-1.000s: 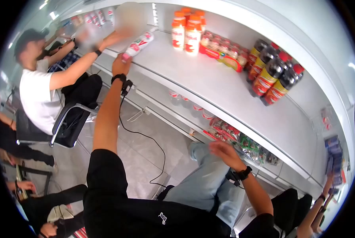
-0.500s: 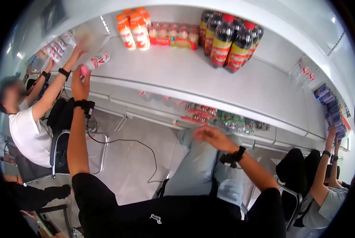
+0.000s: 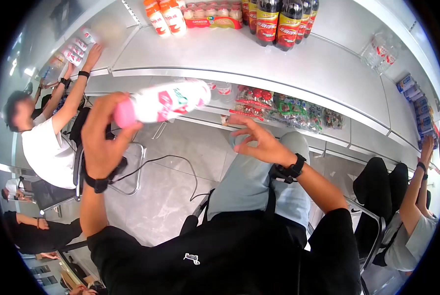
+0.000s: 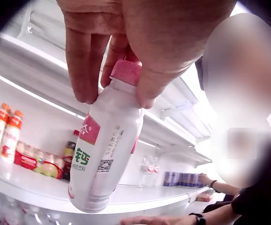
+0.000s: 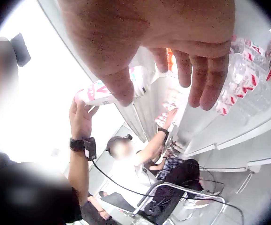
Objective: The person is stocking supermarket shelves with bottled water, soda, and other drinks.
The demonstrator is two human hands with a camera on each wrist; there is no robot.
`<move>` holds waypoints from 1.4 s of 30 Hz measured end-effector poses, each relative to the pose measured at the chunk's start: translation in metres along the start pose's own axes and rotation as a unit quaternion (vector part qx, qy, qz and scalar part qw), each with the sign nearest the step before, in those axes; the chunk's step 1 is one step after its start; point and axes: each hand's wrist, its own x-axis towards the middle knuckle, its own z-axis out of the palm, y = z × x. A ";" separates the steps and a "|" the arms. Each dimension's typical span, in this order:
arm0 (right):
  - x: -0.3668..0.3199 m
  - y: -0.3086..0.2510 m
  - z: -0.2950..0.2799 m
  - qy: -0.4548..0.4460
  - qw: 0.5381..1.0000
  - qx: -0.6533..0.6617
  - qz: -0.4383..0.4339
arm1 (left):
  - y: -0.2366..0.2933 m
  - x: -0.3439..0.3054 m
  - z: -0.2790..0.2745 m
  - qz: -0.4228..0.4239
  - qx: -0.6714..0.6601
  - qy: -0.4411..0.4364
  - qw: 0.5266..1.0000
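My left hand (image 3: 102, 132) grips a white bottle (image 3: 168, 101) with pink and green print by its pink cap (image 3: 125, 112). In the head view the bottle lies nearly level in front of the shelf edge, its base toward the right. The left wrist view shows thumb and fingers around the cap and neck, with the bottle (image 4: 105, 150) hanging below them. My right hand (image 3: 262, 142) hovers over my knees, fingers loosely bent and apart, holding nothing. In the right wrist view its fingers (image 5: 210, 79) spread in front of the shelves.
On the upper shelf (image 3: 190, 56) stand orange-capped bottles (image 3: 173, 17), a pack of small bottles (image 3: 214, 15) and dark cola-like bottles (image 3: 289, 24). Bagged goods (image 3: 293, 110) lie on the shelf below. People sit at left (image 3: 45, 152) and right (image 3: 409, 216). A cable (image 3: 180, 160) trails from my left wrist.
My left hand has lifted the bottle off the upper shelf and brought it back toward me and to the right. My right hand has risen slightly, its fingers parting. The head view has shifted.
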 end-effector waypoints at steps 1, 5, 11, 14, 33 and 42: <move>-0.001 -0.003 0.003 0.003 0.999 0.050 0.007 | 0.012 -0.003 0.003 0.013 -0.019 -0.007 1.000; -0.012 -0.007 0.010 -0.010 0.989 0.145 0.001 | 0.034 -0.014 0.015 0.170 -0.056 -0.071 0.981; -0.069 -0.024 0.015 -0.076 0.996 -0.051 -0.016 | 0.079 -0.035 0.045 0.309 -0.112 -0.162 0.931; -0.098 -0.016 0.019 -0.062 0.989 -0.126 -0.038 | 0.095 -0.045 0.062 0.324 -0.160 -0.174 0.916; -0.182 -0.026 0.006 0.167 0.973 -0.141 0.069 | 0.148 -0.098 0.244 -0.035 -0.518 -0.209 0.829; -0.196 -0.025 0.011 0.185 0.951 -0.232 0.088 | 0.148 -0.110 0.273 -0.071 -0.549 -0.180 0.813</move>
